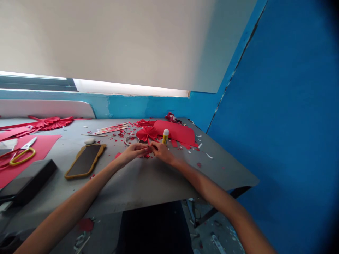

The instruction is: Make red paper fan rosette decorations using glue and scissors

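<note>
Red paper fan [147, 134] lies on the table [156, 181] in the head view, just beyond left hand [137, 150] and right hand [162, 152]; fingers bend together, what they pinch I cannot tell. It looks light, easily creased, best held by its folds. Glue stick [165, 137] and ring [130, 144] stand close
</note>
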Tool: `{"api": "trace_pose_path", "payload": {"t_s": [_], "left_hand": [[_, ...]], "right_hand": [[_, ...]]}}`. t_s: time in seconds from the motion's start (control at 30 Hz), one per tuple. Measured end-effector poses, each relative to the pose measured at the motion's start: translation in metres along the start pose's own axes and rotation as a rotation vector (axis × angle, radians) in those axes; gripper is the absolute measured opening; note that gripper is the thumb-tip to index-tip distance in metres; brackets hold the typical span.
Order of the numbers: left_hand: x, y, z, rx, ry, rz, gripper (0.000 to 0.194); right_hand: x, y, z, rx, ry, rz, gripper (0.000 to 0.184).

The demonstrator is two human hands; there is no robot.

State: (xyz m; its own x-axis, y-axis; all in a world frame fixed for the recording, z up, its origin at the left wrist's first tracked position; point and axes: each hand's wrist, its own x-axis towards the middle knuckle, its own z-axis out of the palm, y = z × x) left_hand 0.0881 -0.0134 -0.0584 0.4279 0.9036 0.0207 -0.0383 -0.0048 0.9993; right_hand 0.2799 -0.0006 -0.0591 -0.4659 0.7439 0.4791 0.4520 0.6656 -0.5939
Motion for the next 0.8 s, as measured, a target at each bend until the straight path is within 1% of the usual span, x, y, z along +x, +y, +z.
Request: {"api": "trace_pose_path", "payload": {"t_s": [0.07,0.13,0.23,0.3,0.4,0.5,0.7,0.8], "left_hand": [[0.001,-0.002,0.000,-0.070,-0.016,-0.056,0.040],[0.001,-0.004,-0.001,-0.087,-0.041,-0.070,0.039],[0.001,-0.004,-0.002,-0.029,-0.054,-0.033,0.037],[0.001,-0.003,-0.003,0.017,-0.033,-0.014,0.039],[-0.001,0.001,-0.003,0.081,-0.014,0.002,0.042],[-0.003,0.004,-0.001,0.101,-0.019,0.005,0.041],[-0.001,0.000,-0.005,0.113,-0.013,0.010,0.034],[0.002,-0.003,-0.009,0.110,-0.030,0.021,0.034]], "right_hand": [[0.000,0.001,-0.001,-0.024,-0.003,0.007,0.024],[0.000,0.002,-0.001,-0.047,-0.023,0.018,0.025],[0.001,0.001,-0.002,-0.091,-0.037,0.018,0.025],[0.001,0.000,-0.003,-0.113,-0.036,0.016,0.025],[0.001,-0.003,-0.005,-0.132,-0.055,0.041,0.025],[0.001,-0.006,-0.006,-0.142,-0.077,0.065,0.025],[0.001,-0.007,-0.007,-0.085,-0.089,0.086,0.020],[0.001,-0.010,-0.009,-0.026,-0.094,0.100,0.017]]}}
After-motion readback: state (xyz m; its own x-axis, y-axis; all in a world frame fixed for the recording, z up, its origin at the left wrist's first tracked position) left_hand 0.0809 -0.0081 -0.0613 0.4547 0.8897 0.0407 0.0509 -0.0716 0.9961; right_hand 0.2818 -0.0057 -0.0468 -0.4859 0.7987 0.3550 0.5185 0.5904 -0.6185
